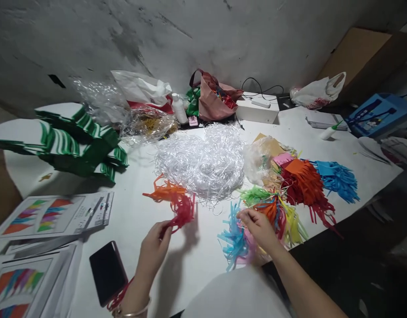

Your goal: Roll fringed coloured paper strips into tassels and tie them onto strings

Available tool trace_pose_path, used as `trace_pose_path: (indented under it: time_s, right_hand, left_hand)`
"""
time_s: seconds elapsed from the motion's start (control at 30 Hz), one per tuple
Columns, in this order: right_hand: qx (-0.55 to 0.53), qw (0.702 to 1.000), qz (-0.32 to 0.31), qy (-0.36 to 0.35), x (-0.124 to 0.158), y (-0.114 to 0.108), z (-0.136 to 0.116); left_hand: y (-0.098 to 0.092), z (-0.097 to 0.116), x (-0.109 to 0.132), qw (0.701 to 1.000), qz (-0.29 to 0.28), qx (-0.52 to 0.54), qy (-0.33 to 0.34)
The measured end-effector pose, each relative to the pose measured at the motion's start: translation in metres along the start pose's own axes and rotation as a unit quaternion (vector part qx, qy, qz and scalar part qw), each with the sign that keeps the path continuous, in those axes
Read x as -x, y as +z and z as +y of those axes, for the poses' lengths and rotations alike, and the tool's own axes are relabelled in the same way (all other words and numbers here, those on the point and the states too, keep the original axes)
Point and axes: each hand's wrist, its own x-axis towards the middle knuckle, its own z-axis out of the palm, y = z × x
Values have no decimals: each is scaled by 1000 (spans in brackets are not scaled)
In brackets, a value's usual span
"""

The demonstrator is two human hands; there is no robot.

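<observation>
My left hand (156, 240) pinches a red paper tassel (183, 211) above the white table (203, 247). An orange tassel (165, 191) lies just behind it. My right hand (256, 223) is at the light blue tassels (234, 238), its fingertips pressed together; what they hold, if anything, is too small to make out. Around and beyond that hand are green tassels (256, 195), yellow tassels (292, 225) and pink ones. A large heap of clear white string (203, 163) sits behind both hands.
A black phone (108, 273) and printed sheets (54, 216) lie left, below green-edged stacks (74, 141). Red-orange tassels (302, 181) and blue tassels (337, 179) are at right. Bags, a white bottle (179, 109) and a white box (258, 109) line the wall.
</observation>
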Motion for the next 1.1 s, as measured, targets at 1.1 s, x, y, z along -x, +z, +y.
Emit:
trace_pose_path:
  time_s: [1.1]
  right_hand:
    - [-78, 994, 79, -12, -1, -36, 22]
  left_hand:
    - [-2, 49, 36, 975, 179, 45, -122]
